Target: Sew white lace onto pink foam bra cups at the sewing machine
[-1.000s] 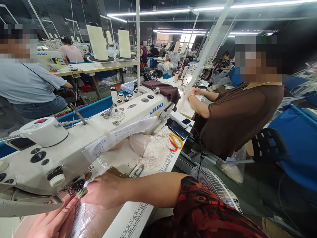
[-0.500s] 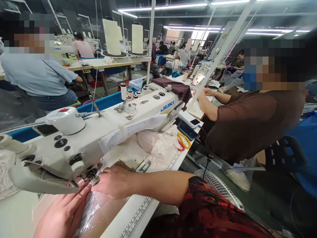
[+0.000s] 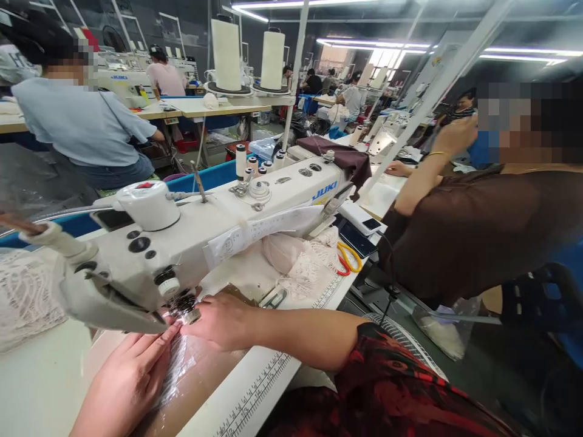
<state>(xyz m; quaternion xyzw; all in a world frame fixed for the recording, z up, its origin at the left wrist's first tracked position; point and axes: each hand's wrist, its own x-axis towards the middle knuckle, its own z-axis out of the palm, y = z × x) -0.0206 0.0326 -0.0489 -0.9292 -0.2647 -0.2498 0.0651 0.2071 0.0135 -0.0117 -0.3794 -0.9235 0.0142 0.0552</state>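
Far left on your worktop (image 3: 59, 376): whitish openwork lace (image 3: 27, 297). Next, your workpiece, the pale pink fabric (image 3: 101, 347): smooth, rounded left edge, lying flat below the sewing machine (image 3: 228, 224) head. Your left hand (image 3: 127, 373) rests flat on it, fingers straight and close together. A whitish textured strip (image 3: 175, 367) shows right of that hand, with shiny glare; can't tell if it's the same piece. Blue trough (image 3: 214, 175) runs behind the machine, inside hidden. Your right hand (image 3: 218, 321) has fingers curled near the needle area, tips just beside the left fingertips; can't tell if they pinch anything. Further right on the worktop: pale pink cup (image 3: 280, 252) with lace trim, yellow and red scissor handles (image 3: 355, 252), dark phone (image 3: 357, 238). Low right, off the worktop: clear plastic bag (image 3: 463, 331), pale item (image 3: 439, 337) inside.
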